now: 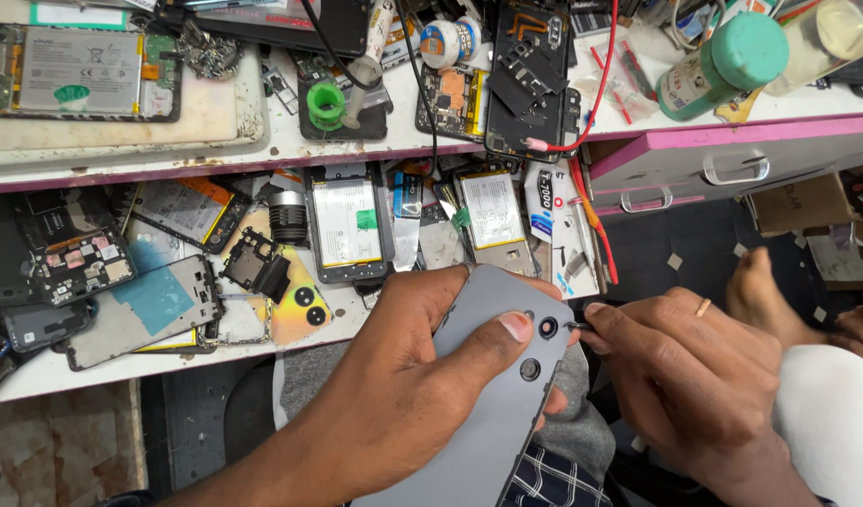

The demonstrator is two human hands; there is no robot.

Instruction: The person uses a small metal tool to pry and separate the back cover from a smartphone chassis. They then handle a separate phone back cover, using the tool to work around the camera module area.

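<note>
White workbench (281,141), opened phones (347,225), green-capped bottle (723,66)

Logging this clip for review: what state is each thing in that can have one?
Grey phone: back cover on, gripped in left hand.
Small tool: pinched by right hand, tip at the phone's edge.
Opened phone: back off, battery exposed.
Upper drawer: pulled slightly out.
Green-capped bottle: capped, lying tilted.

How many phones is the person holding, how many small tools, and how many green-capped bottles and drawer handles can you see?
Grey phone in the left hand: 1
Small tool in the right hand: 1
Green-capped bottle: 1
Drawer handles: 2
Total: 5
</note>
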